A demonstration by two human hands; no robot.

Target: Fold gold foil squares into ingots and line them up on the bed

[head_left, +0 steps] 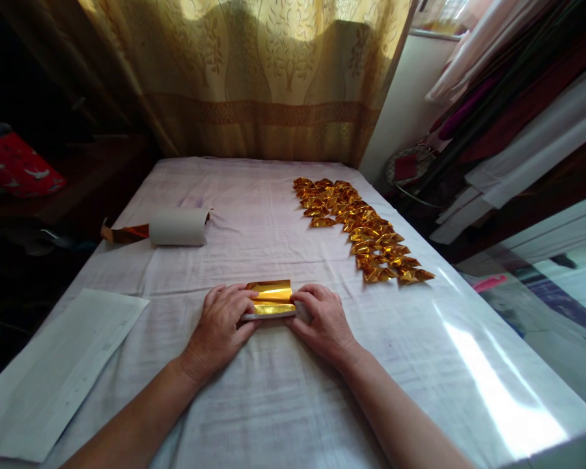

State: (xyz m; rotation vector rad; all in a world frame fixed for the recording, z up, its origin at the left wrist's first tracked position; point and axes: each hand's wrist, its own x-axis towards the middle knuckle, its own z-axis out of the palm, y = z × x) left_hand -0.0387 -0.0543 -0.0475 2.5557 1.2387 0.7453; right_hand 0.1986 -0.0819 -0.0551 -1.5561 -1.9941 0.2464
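A sheet of shiny gold foil paper (271, 291) lies in front of me, partly rolled or folded along its near edge, where a pale strip shows. My left hand (224, 319) grips its left end, with the thumb below and the fingers on top. At the right end, my right hand (323, 319) pinches the same foil paper between thumb and fingers. Beyond it on the right sit rows of folded gold foil pieces (366, 228), pointed at their ends. Farther left rests a light grey paper roll (180, 227) with gold foil sticking out of its left end.
A white sheet of paper (61, 371) lies at the left on the cloth-covered table (254, 241). A yellow patterned curtain (273, 78) hangs behind. Clothes (537, 137) hang at the right, and a red bag-like item (22, 163) stands at the far left.
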